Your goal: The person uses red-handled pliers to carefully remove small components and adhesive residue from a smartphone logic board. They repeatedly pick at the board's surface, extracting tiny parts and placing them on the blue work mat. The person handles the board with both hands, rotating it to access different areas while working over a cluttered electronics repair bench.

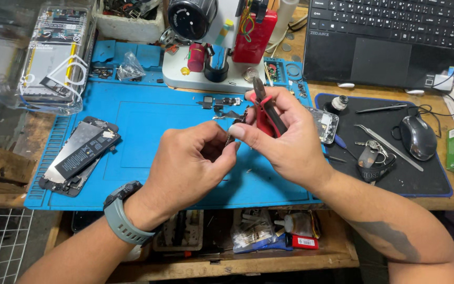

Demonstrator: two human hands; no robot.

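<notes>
Above the middle of the blue silicone repair mat (148, 131): two bare hands meeting fingertip to fingertip. Left hand (193, 158), grey watch (122, 213) at the wrist, fingers curled in and pinching a small dark metal part (230, 138), possibly a thin bracket or flex strip, too small and shaded to name surely. Right hand (285, 137) clenched around red-handled pliers (265, 108), dark nose pointing up and away past the thumb, forefinger tip touching the same small part.

On the mat's left edge: an opened smartphone (77, 158) lying flat, black battery showing. On the mat's far side, just beyond the hands: a few loose small phone components (222, 102), then the white base of a microscope stand (200, 73) with its black eyepiece tube (191, 17) above. At the mat's far left corner: a clear plastic packet (53, 58) holding boxed parts. At the mat's right edge, partly hidden behind the right hand: a phone frame or board in a clear shell (326, 125).

Right of the mat: a black mouse pad (432, 179) carrying a black mouse (418, 137), steel tweezers (387, 144) and a key bunch (371, 155). Beyond that pad: an open laptop (384, 42). Below the mat's near edge: a wooden shelf (237, 257) cluttered with small bags and packets.
</notes>
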